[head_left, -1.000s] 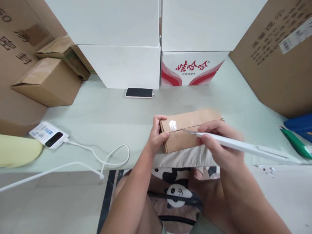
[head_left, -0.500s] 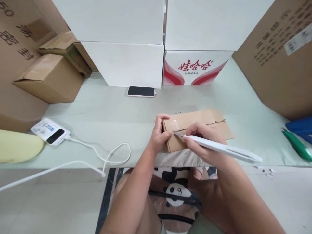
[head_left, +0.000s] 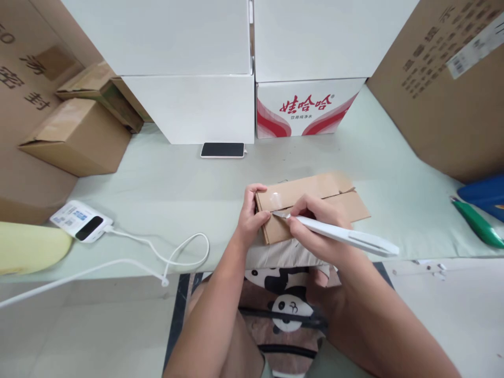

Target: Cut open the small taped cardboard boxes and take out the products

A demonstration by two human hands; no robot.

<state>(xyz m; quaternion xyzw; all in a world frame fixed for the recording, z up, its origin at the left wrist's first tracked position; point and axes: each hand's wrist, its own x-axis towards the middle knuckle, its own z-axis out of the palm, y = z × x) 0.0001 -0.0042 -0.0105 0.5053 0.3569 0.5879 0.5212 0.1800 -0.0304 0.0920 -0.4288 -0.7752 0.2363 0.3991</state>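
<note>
A small brown cardboard box (head_left: 303,189) lies near the front edge of the cloth-covered table, a flap sticking out at its right end. My left hand (head_left: 252,215) grips the box's left end, thumb on top and fingers behind. In my right hand (head_left: 317,226) is a white utility knife (head_left: 346,236), its blade pointing left. The blade tip meets the seam on top of the box, close to my left thumb. A bit of clear tape shines on the upper panel. My right hand covers part of the box's front.
White cartons (head_left: 189,107) stand stacked at the back, with a phone (head_left: 222,150) before them. Brown boxes (head_left: 79,136) are at left, near a white power bank (head_left: 82,220) with a cable. A large carton (head_left: 444,121) and a green-handled tool (head_left: 478,223) lie right.
The whole view has shifted slightly. The knife's handle has swung a little, and its blade tip stays at the seam beside my left thumb. Both hands keep their holds.
</note>
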